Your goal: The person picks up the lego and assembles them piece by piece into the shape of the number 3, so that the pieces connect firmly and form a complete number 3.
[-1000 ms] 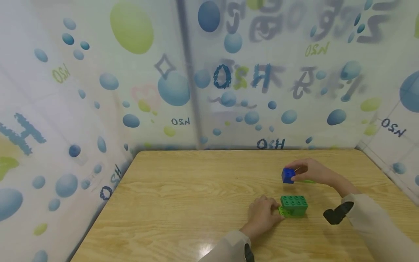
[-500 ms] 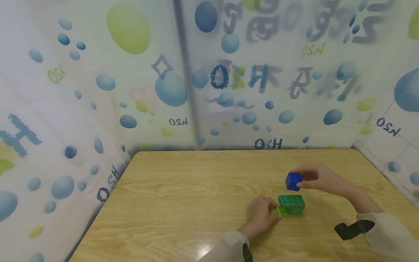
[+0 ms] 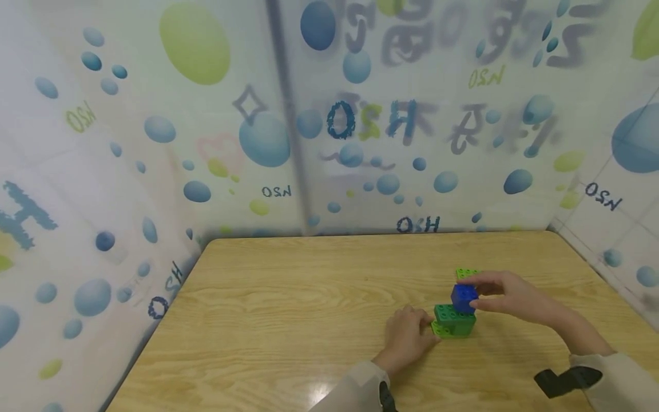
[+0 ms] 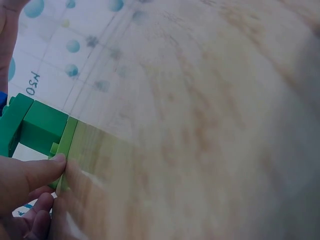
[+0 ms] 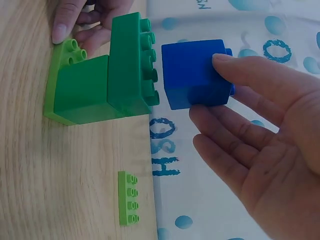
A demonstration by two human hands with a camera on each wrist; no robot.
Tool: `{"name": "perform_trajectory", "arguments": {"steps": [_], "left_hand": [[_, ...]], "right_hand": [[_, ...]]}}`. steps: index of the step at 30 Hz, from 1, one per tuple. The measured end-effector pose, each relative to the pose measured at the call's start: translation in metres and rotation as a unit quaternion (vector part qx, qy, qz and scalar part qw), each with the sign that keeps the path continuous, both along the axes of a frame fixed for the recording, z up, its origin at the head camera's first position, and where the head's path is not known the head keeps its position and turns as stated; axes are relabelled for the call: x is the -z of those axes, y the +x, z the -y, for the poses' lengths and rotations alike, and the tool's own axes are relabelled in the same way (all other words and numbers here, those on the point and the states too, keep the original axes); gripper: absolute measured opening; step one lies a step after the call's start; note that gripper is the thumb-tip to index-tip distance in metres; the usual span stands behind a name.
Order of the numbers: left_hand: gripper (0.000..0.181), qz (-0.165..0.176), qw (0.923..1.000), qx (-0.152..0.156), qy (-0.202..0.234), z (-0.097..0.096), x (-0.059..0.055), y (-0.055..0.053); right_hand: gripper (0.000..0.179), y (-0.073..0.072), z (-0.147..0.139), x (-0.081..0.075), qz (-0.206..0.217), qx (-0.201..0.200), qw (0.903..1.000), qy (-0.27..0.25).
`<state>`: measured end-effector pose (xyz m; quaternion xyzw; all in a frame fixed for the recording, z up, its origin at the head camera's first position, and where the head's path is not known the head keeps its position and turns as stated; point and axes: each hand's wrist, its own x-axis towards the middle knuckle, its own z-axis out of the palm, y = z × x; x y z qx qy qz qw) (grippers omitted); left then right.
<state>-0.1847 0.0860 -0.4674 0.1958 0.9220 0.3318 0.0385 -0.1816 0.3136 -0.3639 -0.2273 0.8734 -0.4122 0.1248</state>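
Observation:
A long dark green brick (image 5: pixel 125 65) sits on a shorter green block (image 5: pixel 82 92), which is fixed on a light green baseplate (image 5: pixel 52 92). The long brick overhangs part of the plate. At the plate's left end my left hand (image 3: pixel 407 337) pinches its edge between thumb and fingers, seen up close in the left wrist view. My right hand (image 3: pixel 515 297) holds a blue brick (image 3: pixel 464 298) between thumb and fingertips, above the right half of the long brick. In the right wrist view a narrow gap shows between the blue brick's underside and the studs.
Behind the stack a second light green plate (image 5: pixel 122 200) lies on the wooden table (image 3: pixel 288 309), partly covered by my right hand in the head view. A patterned curtain wall (image 3: pixel 360 189) rises along the table's far edge, and others stand at the sides.
My right hand has brought the blue brick nearer from the back, over the green stack. The second light green plate shows more behind it. My left hand keeps its pinch on the baseplate.

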Motion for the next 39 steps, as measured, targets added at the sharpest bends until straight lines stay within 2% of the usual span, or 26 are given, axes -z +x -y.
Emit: {"name": "perform_trajectory", "arguments": {"steps": [8,13,20,29,33,39], "left_hand": [[0.03,0.008,1.0,-0.003,0.004,-0.002,0.0,-0.001],[0.03,0.007,1.0,-0.001,0.006,-0.004,-0.001,-0.001],[0.03,0.025,0.9996,0.002,0.016,-0.005,-0.002,-0.002],[0.029,0.025,0.9994,0.007,0.024,-0.005,-0.003,-0.002],[0.03,0.025,0.9993,0.011,0.027,-0.003,-0.002,-0.002],[0.03,-0.001,0.9999,0.008,0.012,0.001,0.001,-0.003]], "right_hand": [[0.044,0.006,0.0,0.002,-0.029,-0.007,0.9995,0.006],[0.044,0.009,-0.001,0.004,-0.021,0.002,0.9998,0.003],[0.043,0.01,-0.006,0.009,-0.024,-0.002,0.9997,-0.01],[0.039,0.005,-0.007,0.01,-0.072,-0.016,0.9972,0.0],[0.037,0.002,-0.007,0.01,-0.069,-0.034,0.997,-0.014],[0.039,-0.002,-0.005,0.011,-0.046,-0.049,0.9976,-0.019]]}}
